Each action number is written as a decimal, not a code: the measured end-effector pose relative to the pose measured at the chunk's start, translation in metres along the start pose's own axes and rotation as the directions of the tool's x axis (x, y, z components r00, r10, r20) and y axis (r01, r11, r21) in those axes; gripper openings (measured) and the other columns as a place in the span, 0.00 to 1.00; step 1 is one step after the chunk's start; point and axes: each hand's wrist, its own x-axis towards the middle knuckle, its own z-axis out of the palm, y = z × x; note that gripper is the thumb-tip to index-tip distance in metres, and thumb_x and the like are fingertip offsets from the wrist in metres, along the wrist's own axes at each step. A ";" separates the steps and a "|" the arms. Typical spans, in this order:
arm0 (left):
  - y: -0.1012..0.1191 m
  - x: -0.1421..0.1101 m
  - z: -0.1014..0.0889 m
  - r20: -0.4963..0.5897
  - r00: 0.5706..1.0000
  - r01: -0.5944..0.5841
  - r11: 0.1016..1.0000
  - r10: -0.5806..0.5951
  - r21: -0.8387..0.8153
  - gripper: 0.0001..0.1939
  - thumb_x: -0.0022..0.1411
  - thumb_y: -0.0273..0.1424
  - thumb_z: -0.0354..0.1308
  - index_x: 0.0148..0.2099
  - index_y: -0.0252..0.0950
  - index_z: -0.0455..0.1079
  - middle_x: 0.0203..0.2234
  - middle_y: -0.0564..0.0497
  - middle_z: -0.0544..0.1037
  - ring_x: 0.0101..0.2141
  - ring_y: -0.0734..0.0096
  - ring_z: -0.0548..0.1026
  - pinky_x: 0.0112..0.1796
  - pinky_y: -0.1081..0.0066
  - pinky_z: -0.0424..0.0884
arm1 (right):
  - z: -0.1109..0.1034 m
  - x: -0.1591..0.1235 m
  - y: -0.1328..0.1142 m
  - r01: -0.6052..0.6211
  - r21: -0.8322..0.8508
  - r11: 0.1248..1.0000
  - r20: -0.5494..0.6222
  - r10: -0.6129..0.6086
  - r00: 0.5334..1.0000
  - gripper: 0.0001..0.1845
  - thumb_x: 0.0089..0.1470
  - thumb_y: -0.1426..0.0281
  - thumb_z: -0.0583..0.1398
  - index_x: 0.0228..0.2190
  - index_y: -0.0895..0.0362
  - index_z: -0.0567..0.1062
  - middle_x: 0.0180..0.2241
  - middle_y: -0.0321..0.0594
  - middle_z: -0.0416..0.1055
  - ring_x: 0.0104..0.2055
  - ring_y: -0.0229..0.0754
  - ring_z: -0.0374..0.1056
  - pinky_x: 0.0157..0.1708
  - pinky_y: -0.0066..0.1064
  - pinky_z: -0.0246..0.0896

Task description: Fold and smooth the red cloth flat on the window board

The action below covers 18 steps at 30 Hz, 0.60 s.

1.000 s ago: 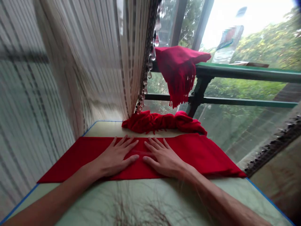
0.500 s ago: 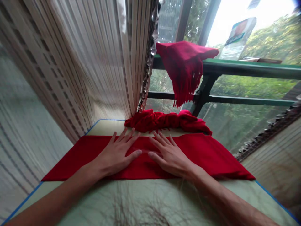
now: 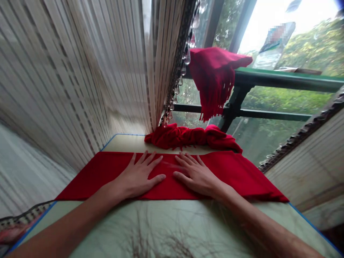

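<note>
A long red cloth (image 3: 236, 175), folded into a flat band, lies across a pale green table (image 3: 172, 233). My left hand (image 3: 137, 176) rests flat on the middle of the band with its fingers spread. Just to its right, my right hand (image 3: 197, 175) also lies flat on the cloth, fingers apart. The two thumbs point toward each other with a small gap between them. Neither hand holds anything.
A crumpled red fringed scarf (image 3: 188, 137) lies at the table's far edge. Another red fringed scarf (image 3: 213, 77) hangs over a green railing (image 3: 290, 80) by the window. A beaded string curtain (image 3: 94, 82) hangs at the left, another curtain (image 3: 309, 157) at the right.
Both hands have stayed flat on the red band, shifting very slightly. The camera has turned a little, so the curtains now fill more of both sides.
</note>
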 end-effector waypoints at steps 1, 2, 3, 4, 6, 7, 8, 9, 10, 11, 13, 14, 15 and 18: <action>0.000 0.000 0.000 0.010 1.000 0.007 1.000 -0.007 0.002 0.41 0.65 0.62 0.42 0.73 0.50 0.48 0.71 0.50 0.46 0.69 0.42 0.41 0.63 0.36 0.34 | 0.001 0.000 0.000 -0.005 0.002 1.000 0.012 0.005 1.000 0.42 0.62 0.40 0.43 0.68 0.52 0.52 0.71 0.43 0.43 0.73 0.54 0.34 0.69 0.57 0.28; 0.000 0.000 -0.001 -0.001 1.000 0.011 1.000 -0.011 0.004 0.40 0.66 0.62 0.42 0.73 0.50 0.48 0.71 0.51 0.45 0.69 0.42 0.40 0.63 0.36 0.34 | 0.001 0.001 0.000 -0.010 0.005 1.000 0.004 0.010 1.000 0.42 0.63 0.40 0.43 0.68 0.52 0.52 0.71 0.43 0.42 0.73 0.54 0.34 0.69 0.58 0.29; 0.001 0.000 -0.002 -0.031 0.999 0.012 1.000 -0.012 0.006 0.40 0.66 0.62 0.41 0.73 0.51 0.47 0.72 0.53 0.44 0.70 0.43 0.38 0.63 0.37 0.33 | 0.002 0.001 0.000 -0.011 0.006 1.000 -0.022 0.011 1.000 0.42 0.63 0.41 0.42 0.68 0.51 0.52 0.72 0.43 0.40 0.73 0.53 0.32 0.69 0.58 0.29; 0.001 0.000 -0.004 -0.071 0.997 0.010 1.000 -0.009 0.009 0.39 0.67 0.61 0.41 0.73 0.52 0.45 0.72 0.54 0.43 0.70 0.44 0.37 0.64 0.37 0.33 | 0.002 0.001 0.000 -0.009 0.004 1.000 -0.058 0.010 0.998 0.41 0.63 0.41 0.42 0.68 0.50 0.51 0.72 0.42 0.38 0.73 0.53 0.31 0.69 0.58 0.28; 0.000 0.000 -0.005 -0.126 0.992 0.002 1.000 -0.001 0.015 0.39 0.67 0.61 0.40 0.73 0.52 0.45 0.72 0.55 0.43 0.70 0.46 0.37 0.64 0.38 0.33 | 0.002 0.002 -0.001 0.004 -0.003 1.000 -0.110 -0.004 0.994 0.41 0.63 0.41 0.43 0.68 0.48 0.49 0.72 0.40 0.35 0.73 0.52 0.28 0.69 0.59 0.26; -0.001 0.000 -0.004 -0.120 0.993 0.001 1.000 0.001 0.017 0.39 0.67 0.61 0.41 0.73 0.52 0.46 0.72 0.53 0.45 0.70 0.45 0.39 0.64 0.38 0.34 | 0.003 0.002 -0.001 0.010 -0.006 1.000 -0.111 -0.010 0.994 0.41 0.63 0.41 0.44 0.68 0.48 0.50 0.72 0.39 0.35 0.73 0.52 0.28 0.69 0.59 0.26; -0.003 0.000 -0.003 -0.094 0.996 0.002 1.000 0.000 0.019 0.39 0.66 0.61 0.42 0.73 0.51 0.48 0.71 0.52 0.47 0.70 0.44 0.41 0.64 0.38 0.35 | 0.003 0.002 -0.001 0.014 -0.005 1.000 -0.092 -0.015 0.996 0.41 0.62 0.40 0.45 0.68 0.48 0.51 0.72 0.40 0.37 0.73 0.52 0.30 0.69 0.58 0.27; -0.004 0.000 -0.001 -0.063 0.998 0.005 1.000 -0.004 0.021 0.40 0.66 0.62 0.43 0.72 0.51 0.50 0.71 0.50 0.49 0.69 0.43 0.43 0.63 0.37 0.36 | 0.004 0.002 -0.002 0.016 -0.001 1.000 -0.061 -0.016 0.998 0.41 0.62 0.40 0.46 0.68 0.48 0.52 0.72 0.41 0.40 0.73 0.53 0.32 0.69 0.58 0.28; -0.005 0.000 0.000 -0.041 0.999 0.009 1.000 -0.008 0.022 0.40 0.65 0.62 0.43 0.72 0.50 0.51 0.70 0.49 0.50 0.69 0.42 0.44 0.63 0.37 0.37 | 0.004 0.002 -0.002 0.017 0.006 1.000 -0.032 -0.017 0.999 0.40 0.62 0.40 0.46 0.67 0.47 0.54 0.71 0.41 0.42 0.73 0.53 0.34 0.69 0.58 0.30; -0.006 0.000 0.001 -0.037 0.999 0.013 1.000 -0.012 0.021 0.39 0.66 0.62 0.43 0.72 0.51 0.52 0.70 0.49 0.50 0.69 0.42 0.44 0.63 0.37 0.37 | 0.004 0.002 -0.002 0.020 0.013 1.000 -0.018 -0.019 1.000 0.39 0.62 0.41 0.46 0.67 0.47 0.55 0.71 0.41 0.44 0.73 0.53 0.34 0.69 0.58 0.31; -0.007 0.000 0.001 -0.069 0.998 0.014 1.000 -0.013 0.013 0.37 0.67 0.59 0.42 0.72 0.52 0.51 0.71 0.50 0.48 0.69 0.44 0.43 0.63 0.38 0.38 | 0.004 0.002 -0.002 0.030 0.016 0.999 -0.058 -0.029 0.998 0.38 0.63 0.43 0.46 0.67 0.46 0.53 0.72 0.40 0.42 0.73 0.53 0.32 0.69 0.59 0.30; -0.007 -0.001 0.000 -0.082 0.997 0.012 1.000 -0.012 0.008 0.36 0.68 0.58 0.42 0.72 0.52 0.50 0.71 0.51 0.48 0.69 0.45 0.43 0.64 0.38 0.38 | 0.003 0.002 -0.003 0.037 0.012 0.999 -0.094 -0.036 0.995 0.37 0.64 0.43 0.46 0.68 0.46 0.52 0.72 0.39 0.40 0.73 0.52 0.31 0.69 0.59 0.28; -0.006 -0.001 -0.001 -0.082 0.997 0.010 1.000 -0.010 0.005 0.35 0.69 0.57 0.42 0.72 0.51 0.50 0.71 0.51 0.48 0.69 0.46 0.43 0.64 0.38 0.38 | 0.002 0.002 -0.003 0.044 0.009 0.999 -0.118 -0.042 0.992 0.38 0.64 0.43 0.47 0.68 0.46 0.50 0.72 0.39 0.39 0.73 0.52 0.30 0.69 0.59 0.27; -0.004 -0.002 -0.003 -0.036 0.999 0.015 1.000 -0.015 0.009 0.36 0.69 0.57 0.42 0.73 0.49 0.48 0.71 0.50 0.47 0.70 0.47 0.42 0.64 0.38 0.37 | 0.002 0.001 -0.006 0.057 0.009 0.998 -0.084 -0.056 0.995 0.40 0.62 0.41 0.49 0.68 0.46 0.52 0.72 0.41 0.41 0.73 0.53 0.33 0.69 0.60 0.27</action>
